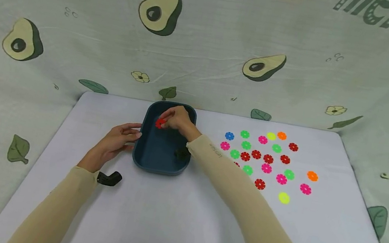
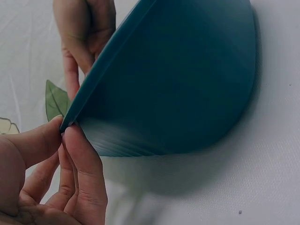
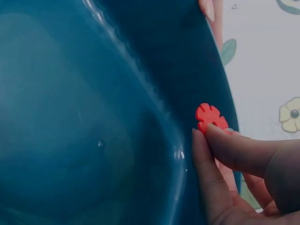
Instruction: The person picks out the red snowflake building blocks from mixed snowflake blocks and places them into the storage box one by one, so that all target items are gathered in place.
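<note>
Cloth [image 1: 212, 20] with avocados, leaves and flowers on it fills the top of the head view and hangs down both sides. Below it is a white table [image 1: 145, 225]. Lots of little flat discs lie at the middle right: a blue disc [image 1: 229, 136], and green, pink, dark red, yellow and orange ones. The right sleeve [image 1: 239, 199] goes from the bottom right to the middle and hides part of a dark red disc [image 1: 236, 164]. A black thing [image 1: 109, 178] sticks out by the left wrist.

A deep blue tray [image 1: 155, 153] with round corners sits near the middle of the frame. The left hand [image 1: 116, 142] pinches its left rim between thumb and fingers.

The right hand [image 1: 178, 118] pinches a red piece [image 1: 160, 123] over the upper left part of the tray. The piece is bright red and flat, with little cuts around its edge, like a flower. Fingertips cover its lower part in the right wrist view. I cannot tell if it touches the tray wall.
</note>
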{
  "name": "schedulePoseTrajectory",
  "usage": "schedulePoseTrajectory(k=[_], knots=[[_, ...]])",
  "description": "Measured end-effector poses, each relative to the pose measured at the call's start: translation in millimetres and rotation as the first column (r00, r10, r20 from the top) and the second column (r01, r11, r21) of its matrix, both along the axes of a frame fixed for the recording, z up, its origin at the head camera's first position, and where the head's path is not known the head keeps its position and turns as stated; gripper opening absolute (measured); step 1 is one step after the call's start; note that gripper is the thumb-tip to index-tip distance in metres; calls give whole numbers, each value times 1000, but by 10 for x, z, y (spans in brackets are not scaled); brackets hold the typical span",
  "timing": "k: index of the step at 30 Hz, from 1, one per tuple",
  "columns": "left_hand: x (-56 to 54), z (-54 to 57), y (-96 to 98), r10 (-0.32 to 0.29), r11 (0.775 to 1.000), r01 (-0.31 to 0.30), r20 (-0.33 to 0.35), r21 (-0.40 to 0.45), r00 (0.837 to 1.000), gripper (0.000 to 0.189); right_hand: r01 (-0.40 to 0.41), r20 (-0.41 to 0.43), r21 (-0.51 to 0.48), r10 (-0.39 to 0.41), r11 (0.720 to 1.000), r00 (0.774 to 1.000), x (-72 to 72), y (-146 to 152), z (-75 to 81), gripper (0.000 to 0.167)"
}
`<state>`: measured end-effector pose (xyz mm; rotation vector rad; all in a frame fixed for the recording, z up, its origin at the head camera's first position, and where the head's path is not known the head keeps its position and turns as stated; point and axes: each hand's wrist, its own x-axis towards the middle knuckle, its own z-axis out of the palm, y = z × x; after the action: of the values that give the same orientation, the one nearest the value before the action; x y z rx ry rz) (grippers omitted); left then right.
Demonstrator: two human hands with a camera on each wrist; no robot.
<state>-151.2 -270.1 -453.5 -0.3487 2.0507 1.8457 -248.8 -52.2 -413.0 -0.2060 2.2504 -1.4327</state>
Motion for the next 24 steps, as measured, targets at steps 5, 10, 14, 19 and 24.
schedulePoseTrajectory(k=[5,10,14,19,24], knots=[[2,6,-11,-2,1000,2,-1,-3,1000,59,3,-51,56,0,998,999,-49,-73,-89,30],[7,12,-10,-8,1000,8,6,-10,1000,59,18,-88,131,-7,991,996,-64,-125,-174,29],[7,14,-2,-9,1000,9,5,-11,1000,59,57,-111,147,-41,987,993,-66,-145,-217,31],[6,18,-9,-10,1000,10,5,-16,1000,59,100,-115,135,-85,986,990,-76,-170,-257,31],[2,9,-18,-5,1000,5,4,-13,1000,58,135,-83,152,-123,979,989,-100,-219,-307,27]])
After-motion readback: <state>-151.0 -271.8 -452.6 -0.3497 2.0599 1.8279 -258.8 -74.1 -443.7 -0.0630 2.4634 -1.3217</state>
